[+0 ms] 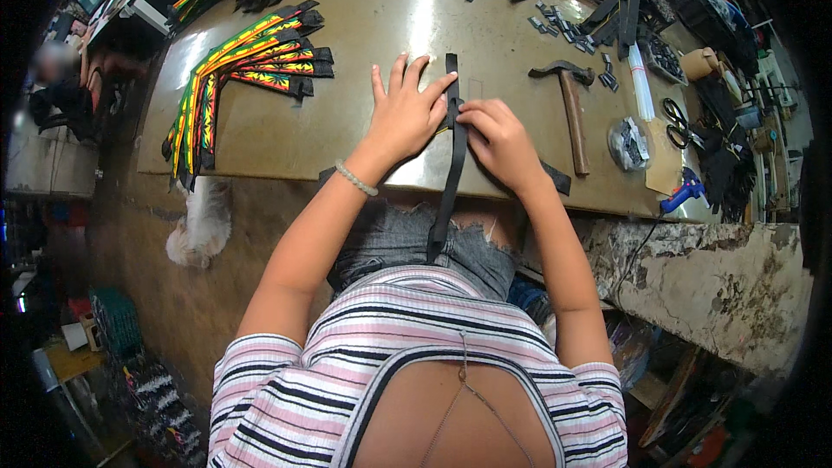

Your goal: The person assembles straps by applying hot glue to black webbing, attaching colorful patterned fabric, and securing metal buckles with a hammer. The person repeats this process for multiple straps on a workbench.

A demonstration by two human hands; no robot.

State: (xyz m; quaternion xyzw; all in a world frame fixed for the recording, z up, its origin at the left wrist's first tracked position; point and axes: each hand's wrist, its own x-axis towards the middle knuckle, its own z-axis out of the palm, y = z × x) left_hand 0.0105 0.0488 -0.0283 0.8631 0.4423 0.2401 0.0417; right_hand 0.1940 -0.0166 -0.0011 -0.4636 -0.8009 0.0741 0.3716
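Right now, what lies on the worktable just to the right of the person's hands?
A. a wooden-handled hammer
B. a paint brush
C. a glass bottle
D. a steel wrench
A: a wooden-handled hammer lies on the tan worktable, right of the right hand pressing the long black strap.

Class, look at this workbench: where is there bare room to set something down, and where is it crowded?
Bare tabletop lies between the striped straps and the hammer, beyond the left hand. The right end, around the scissors, is crowded.
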